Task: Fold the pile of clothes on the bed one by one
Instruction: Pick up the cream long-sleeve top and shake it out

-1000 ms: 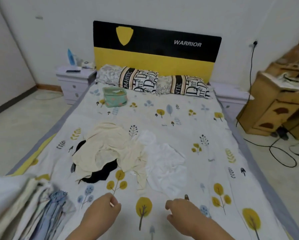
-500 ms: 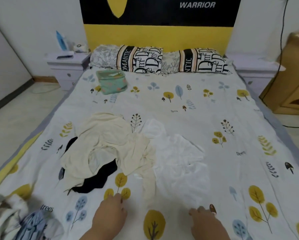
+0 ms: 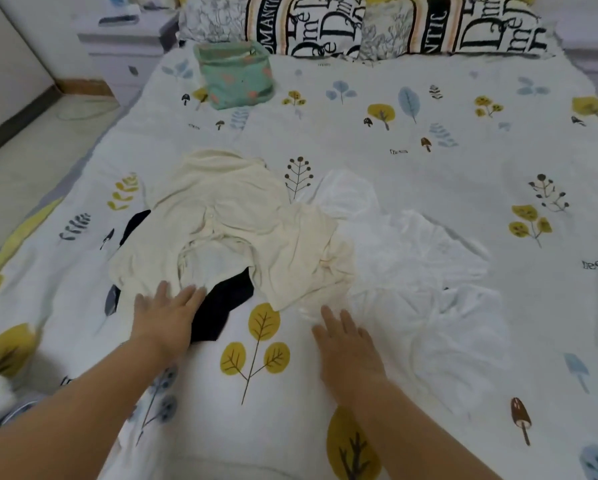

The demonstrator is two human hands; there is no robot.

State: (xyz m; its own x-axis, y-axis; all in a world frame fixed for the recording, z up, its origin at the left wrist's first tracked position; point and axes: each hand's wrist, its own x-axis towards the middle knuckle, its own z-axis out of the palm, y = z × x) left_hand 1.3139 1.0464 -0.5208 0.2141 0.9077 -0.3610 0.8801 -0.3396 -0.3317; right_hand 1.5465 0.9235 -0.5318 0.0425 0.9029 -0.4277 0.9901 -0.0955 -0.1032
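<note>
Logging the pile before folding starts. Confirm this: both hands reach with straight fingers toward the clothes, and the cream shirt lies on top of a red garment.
Not red. The head view shows the cream shirt lying on a black garment. Left hand and right hand do reach with straight fingers.

A crumpled cream shirt (image 3: 231, 230) lies mid-frame over a black garment (image 3: 221, 303), its right edge overlapping a rumpled white garment (image 3: 411, 271) beside it.
</note>
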